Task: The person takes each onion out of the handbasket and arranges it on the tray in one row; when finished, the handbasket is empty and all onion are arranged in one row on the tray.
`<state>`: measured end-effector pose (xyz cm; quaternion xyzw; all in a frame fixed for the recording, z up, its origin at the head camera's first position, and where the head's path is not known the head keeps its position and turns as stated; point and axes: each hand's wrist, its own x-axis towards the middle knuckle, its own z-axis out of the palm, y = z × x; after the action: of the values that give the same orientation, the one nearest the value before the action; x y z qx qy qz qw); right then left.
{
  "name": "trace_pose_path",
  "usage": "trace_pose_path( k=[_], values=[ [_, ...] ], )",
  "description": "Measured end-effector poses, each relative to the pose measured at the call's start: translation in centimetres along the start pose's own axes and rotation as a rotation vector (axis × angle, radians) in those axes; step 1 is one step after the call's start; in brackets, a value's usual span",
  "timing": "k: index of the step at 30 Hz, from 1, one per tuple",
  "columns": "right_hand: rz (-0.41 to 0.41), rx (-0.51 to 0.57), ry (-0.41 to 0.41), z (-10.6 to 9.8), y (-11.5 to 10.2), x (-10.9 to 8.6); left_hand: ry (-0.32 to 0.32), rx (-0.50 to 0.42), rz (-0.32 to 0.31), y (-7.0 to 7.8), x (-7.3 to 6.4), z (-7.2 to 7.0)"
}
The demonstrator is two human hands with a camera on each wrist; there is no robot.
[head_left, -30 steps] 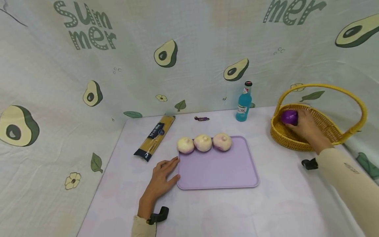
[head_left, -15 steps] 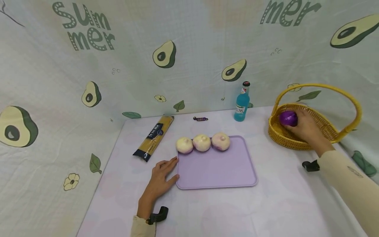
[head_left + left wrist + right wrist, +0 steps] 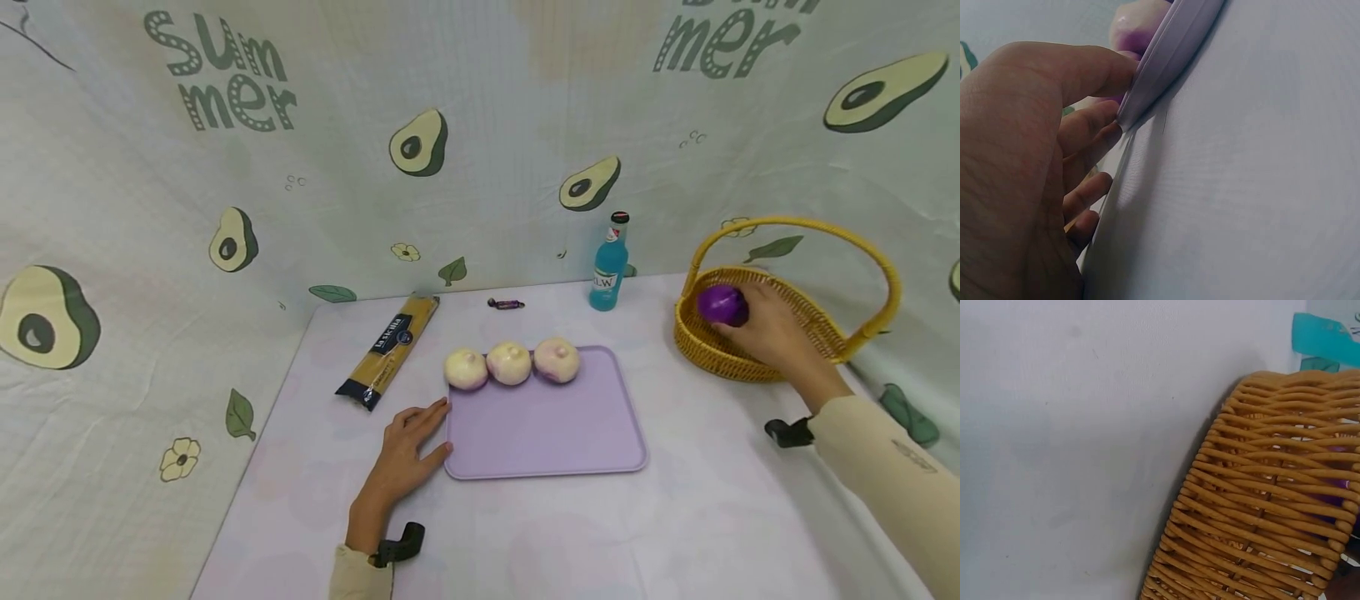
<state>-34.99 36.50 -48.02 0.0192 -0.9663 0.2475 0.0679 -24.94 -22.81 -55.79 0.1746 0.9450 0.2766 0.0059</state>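
Note:
My right hand [image 3: 768, 329] reaches into the yellow wicker basket [image 3: 716, 358] at the right, its fingers and thumb round a shiny, round purple vegetable [image 3: 721, 305]. In the right wrist view the basket wall [image 3: 1254, 500] hides most of that hand, and only a bit of purple shows through the weave. At the left edge of the lilac tray [image 3: 547, 433], my left hand [image 3: 408, 446] lies with extended fingers, touching the rim. Along the tray's back edge sit three round whitish vegetables with purple undersides, the left one [image 3: 466, 369], the middle one [image 3: 509, 363] and the right one [image 3: 557, 360].
A packet of spaghetti [image 3: 390, 350] lies left of the tray. Behind it are a small wrapped candy [image 3: 506, 304] and an upright blue bottle [image 3: 608, 267]. The basket's tall handle [image 3: 795, 222] arches over it. A printed cloth backdrop [image 3: 510, 183] rises behind the table.
The head view shifts slightly. In the basket, a little more of the purple vegetable shows beside my right fingers. My left hand stays at the tray's edge.

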Motion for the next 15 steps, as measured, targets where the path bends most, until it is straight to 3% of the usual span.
trace_pose_path(
  k=[15],
  values=[
    [-0.034, -0.027, 0.039, -0.6, -1.0, -1.6, -0.002, -0.008, 0.007, -0.2, 0.1, 0.1]
  ],
)
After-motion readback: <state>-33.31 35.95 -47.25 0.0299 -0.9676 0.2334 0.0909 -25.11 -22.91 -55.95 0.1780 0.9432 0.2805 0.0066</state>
